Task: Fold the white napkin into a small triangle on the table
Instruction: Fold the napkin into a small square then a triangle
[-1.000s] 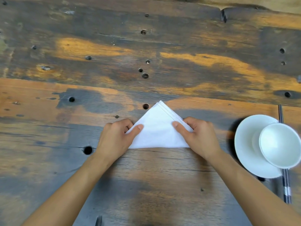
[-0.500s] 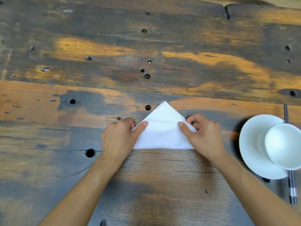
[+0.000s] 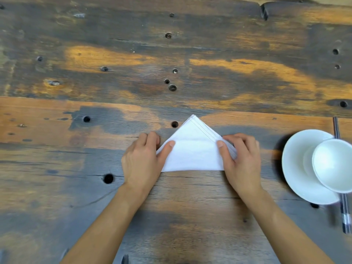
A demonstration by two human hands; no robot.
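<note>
The white napkin (image 3: 193,149) lies flat on the worn wooden table (image 3: 171,54) as a triangle, its tip pointing away from me and several layered edges showing along its right slope. My left hand (image 3: 144,161) grips the left corner, thumb on top and fingers curled beside the edge. My right hand (image 3: 240,161) holds the right corner, thumb pressing the cloth and fingers over the layered edge. Both lower corners are hidden under my hands.
At the right edge a white saucer (image 3: 297,168) carries a white bowl (image 3: 333,164). Dark chopsticks (image 3: 342,212) run under them, near to far. The table has several small round holes, one (image 3: 174,124) just left of the napkin's tip.
My right fingers have uncurled and spread over the napkin's right edge. My left fingers have curled in at the left corner. The napkin keeps the same triangular shape.
</note>
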